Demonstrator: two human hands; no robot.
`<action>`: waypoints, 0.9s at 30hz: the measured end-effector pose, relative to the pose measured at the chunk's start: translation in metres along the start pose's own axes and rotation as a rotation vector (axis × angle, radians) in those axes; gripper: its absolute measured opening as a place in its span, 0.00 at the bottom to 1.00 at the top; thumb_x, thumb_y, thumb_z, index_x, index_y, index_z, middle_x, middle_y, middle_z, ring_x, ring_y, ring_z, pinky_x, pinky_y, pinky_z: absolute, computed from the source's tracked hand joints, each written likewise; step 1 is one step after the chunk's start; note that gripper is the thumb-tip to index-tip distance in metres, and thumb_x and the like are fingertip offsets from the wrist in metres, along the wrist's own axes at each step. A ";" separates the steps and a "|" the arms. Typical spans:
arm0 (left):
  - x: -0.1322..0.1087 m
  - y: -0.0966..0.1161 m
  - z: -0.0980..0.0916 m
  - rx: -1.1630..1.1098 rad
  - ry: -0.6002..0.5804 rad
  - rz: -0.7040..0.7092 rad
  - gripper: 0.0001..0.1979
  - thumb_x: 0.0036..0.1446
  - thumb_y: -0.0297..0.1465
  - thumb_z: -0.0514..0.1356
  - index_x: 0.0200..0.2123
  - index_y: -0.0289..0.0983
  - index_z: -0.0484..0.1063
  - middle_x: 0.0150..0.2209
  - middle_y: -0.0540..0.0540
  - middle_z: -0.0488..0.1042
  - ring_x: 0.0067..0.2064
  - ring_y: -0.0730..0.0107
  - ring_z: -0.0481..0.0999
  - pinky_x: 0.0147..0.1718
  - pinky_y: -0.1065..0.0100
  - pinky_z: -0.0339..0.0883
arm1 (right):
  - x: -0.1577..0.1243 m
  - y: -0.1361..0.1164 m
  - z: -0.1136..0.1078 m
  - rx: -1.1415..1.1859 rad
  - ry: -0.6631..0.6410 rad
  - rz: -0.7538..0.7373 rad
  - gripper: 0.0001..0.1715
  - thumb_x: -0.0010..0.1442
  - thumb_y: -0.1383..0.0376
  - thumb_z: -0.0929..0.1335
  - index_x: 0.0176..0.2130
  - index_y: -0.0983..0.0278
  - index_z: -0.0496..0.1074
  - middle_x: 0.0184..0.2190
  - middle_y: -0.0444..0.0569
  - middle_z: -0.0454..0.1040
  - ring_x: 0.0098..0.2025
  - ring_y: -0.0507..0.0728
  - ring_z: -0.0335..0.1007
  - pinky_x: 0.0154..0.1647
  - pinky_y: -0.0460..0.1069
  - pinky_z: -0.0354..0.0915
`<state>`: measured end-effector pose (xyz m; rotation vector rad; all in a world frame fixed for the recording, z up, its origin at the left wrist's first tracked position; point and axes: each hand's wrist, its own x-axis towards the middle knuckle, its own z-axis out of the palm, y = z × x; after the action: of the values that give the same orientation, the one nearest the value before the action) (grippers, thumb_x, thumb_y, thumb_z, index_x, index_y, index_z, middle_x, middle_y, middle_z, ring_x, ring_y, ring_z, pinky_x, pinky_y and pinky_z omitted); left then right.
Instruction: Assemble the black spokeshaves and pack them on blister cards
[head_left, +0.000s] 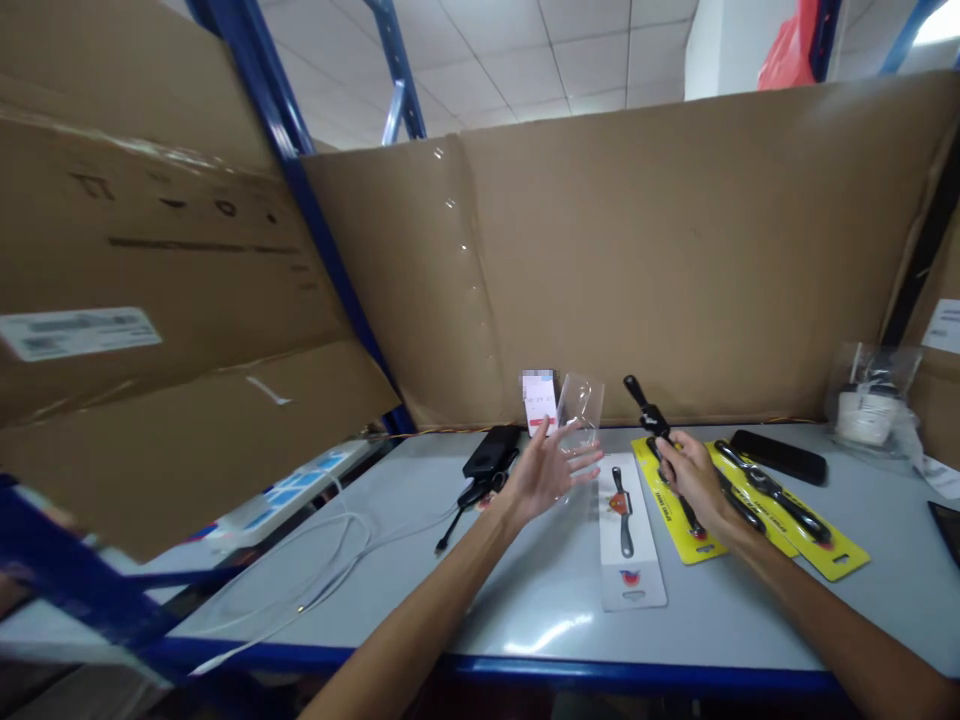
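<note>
My right hand [694, 475] is closed around one handle of a black spokeshave [651, 415], whose other handle points up and away. My left hand [551, 470] is open, palm up with the fingers spread. Just behind those fingers stands a clear plastic blister shell [585, 395]; whether they touch it I cannot tell. A white backing card [634, 590] printed with a spokeshave picture lies flat between my hands. Below and beside my right hand are yellow-carded spokeshave packs, one at the left [671, 510] and another at the right [840, 562], partly covered by my wrist.
A lit phone [538, 405] leans at the back by a cardboard wall [637, 250]. Near it are a black power bank [491, 452] and white cables [352, 550]. A power strip [292, 490] lies left. A dark phone [780, 457] and bagged white roll [862, 415] sit right.
</note>
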<state>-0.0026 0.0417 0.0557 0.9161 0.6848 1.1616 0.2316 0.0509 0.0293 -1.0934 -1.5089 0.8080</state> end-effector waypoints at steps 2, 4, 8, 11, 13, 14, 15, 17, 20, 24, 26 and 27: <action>0.009 -0.016 0.004 -0.068 0.012 -0.016 0.28 0.62 0.52 0.56 0.58 0.41 0.59 0.47 0.36 0.75 0.46 0.56 0.80 0.46 0.56 0.73 | -0.004 -0.002 0.004 -0.093 0.004 -0.061 0.18 0.61 0.49 0.60 0.30 0.58 0.58 0.16 0.36 0.58 0.17 0.51 0.56 0.17 0.45 0.53; 0.014 -0.032 0.007 -0.120 0.022 -0.020 0.27 0.63 0.52 0.55 0.58 0.43 0.57 0.45 0.39 0.76 0.43 0.58 0.81 0.44 0.57 0.74 | -0.008 -0.004 0.007 -0.212 0.014 -0.124 0.16 0.62 0.51 0.61 0.30 0.59 0.61 0.20 0.41 0.65 0.22 0.53 0.64 0.23 0.46 0.57; 0.011 -0.061 0.015 -0.209 0.050 0.007 0.26 0.65 0.52 0.52 0.59 0.45 0.57 0.39 0.43 0.75 0.39 0.62 0.81 0.44 0.60 0.74 | -0.018 -0.010 0.014 -0.483 0.007 -0.189 0.11 0.63 0.58 0.61 0.35 0.61 0.67 0.27 0.49 0.74 0.30 0.58 0.71 0.30 0.49 0.58; 0.004 -0.071 0.021 -0.274 0.056 0.002 0.22 0.66 0.50 0.52 0.56 0.46 0.59 0.39 0.44 0.76 0.40 0.62 0.80 0.43 0.61 0.74 | -0.029 -0.014 0.019 -0.648 -0.046 -0.202 0.11 0.65 0.62 0.61 0.41 0.62 0.70 0.25 0.52 0.75 0.27 0.60 0.71 0.29 0.50 0.56; 0.001 -0.073 0.023 -0.316 0.048 -0.032 0.19 0.67 0.48 0.52 0.54 0.45 0.62 0.38 0.44 0.76 0.38 0.62 0.80 0.40 0.63 0.74 | -0.035 -0.018 0.022 -0.794 -0.108 -0.233 0.13 0.67 0.63 0.60 0.44 0.64 0.71 0.26 0.54 0.77 0.26 0.61 0.72 0.28 0.50 0.56; 0.000 -0.073 0.024 -0.335 0.045 -0.052 0.17 0.68 0.47 0.51 0.53 0.44 0.63 0.37 0.44 0.75 0.36 0.64 0.79 0.37 0.64 0.74 | -0.038 -0.021 0.023 -0.877 -0.145 -0.258 0.15 0.68 0.63 0.59 0.45 0.65 0.71 0.27 0.56 0.78 0.27 0.61 0.73 0.28 0.50 0.57; -0.001 -0.072 0.025 -0.353 0.042 -0.069 0.17 0.68 0.46 0.49 0.51 0.43 0.64 0.36 0.44 0.75 0.34 0.65 0.78 0.35 0.65 0.73 | -0.041 -0.024 0.025 -0.949 -0.180 -0.287 0.16 0.69 0.64 0.58 0.47 0.66 0.71 0.29 0.56 0.79 0.27 0.61 0.74 0.28 0.50 0.58; -0.002 -0.070 0.025 -0.382 0.038 -0.093 0.17 0.70 0.45 0.46 0.48 0.42 0.66 0.34 0.45 0.75 0.30 0.68 0.77 0.32 0.67 0.72 | -0.044 -0.029 0.027 -1.021 -0.228 -0.348 0.17 0.70 0.63 0.58 0.49 0.66 0.70 0.35 0.57 0.80 0.30 0.60 0.76 0.29 0.50 0.61; -0.003 -0.069 0.025 -0.405 0.023 -0.118 0.19 0.70 0.44 0.45 0.44 0.40 0.69 0.33 0.46 0.74 0.28 0.68 0.75 0.29 0.68 0.72 | -0.046 -0.032 0.028 -0.959 -0.234 -0.401 0.19 0.70 0.59 0.59 0.52 0.64 0.71 0.43 0.56 0.80 0.37 0.62 0.78 0.34 0.52 0.66; -0.003 -0.068 0.025 -0.419 0.003 -0.147 0.19 0.69 0.45 0.47 0.41 0.39 0.71 0.30 0.47 0.73 0.26 0.69 0.74 0.29 0.67 0.73 | -0.048 -0.033 0.029 -0.886 -0.229 -0.400 0.23 0.67 0.54 0.63 0.55 0.62 0.71 0.41 0.55 0.81 0.37 0.62 0.78 0.36 0.54 0.67; -0.003 -0.069 0.025 -0.426 -0.006 -0.164 0.20 0.68 0.47 0.48 0.41 0.39 0.71 0.31 0.46 0.74 0.28 0.65 0.76 0.31 0.64 0.74 | -0.050 -0.036 0.030 -0.888 -0.243 -0.396 0.28 0.65 0.51 0.64 0.58 0.63 0.70 0.39 0.55 0.81 0.36 0.63 0.78 0.35 0.54 0.67; -0.003 -0.069 0.025 -0.431 -0.009 -0.176 0.21 0.68 0.48 0.47 0.42 0.39 0.71 0.33 0.45 0.75 0.30 0.63 0.77 0.33 0.61 0.75 | -0.052 -0.038 0.031 -0.892 -0.268 -0.402 0.29 0.65 0.50 0.64 0.58 0.64 0.70 0.38 0.55 0.81 0.36 0.63 0.78 0.36 0.54 0.67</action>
<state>0.0494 0.0244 0.0074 0.4876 0.4704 1.0893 0.1945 -0.0091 0.0386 -1.2535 -2.3202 -0.0466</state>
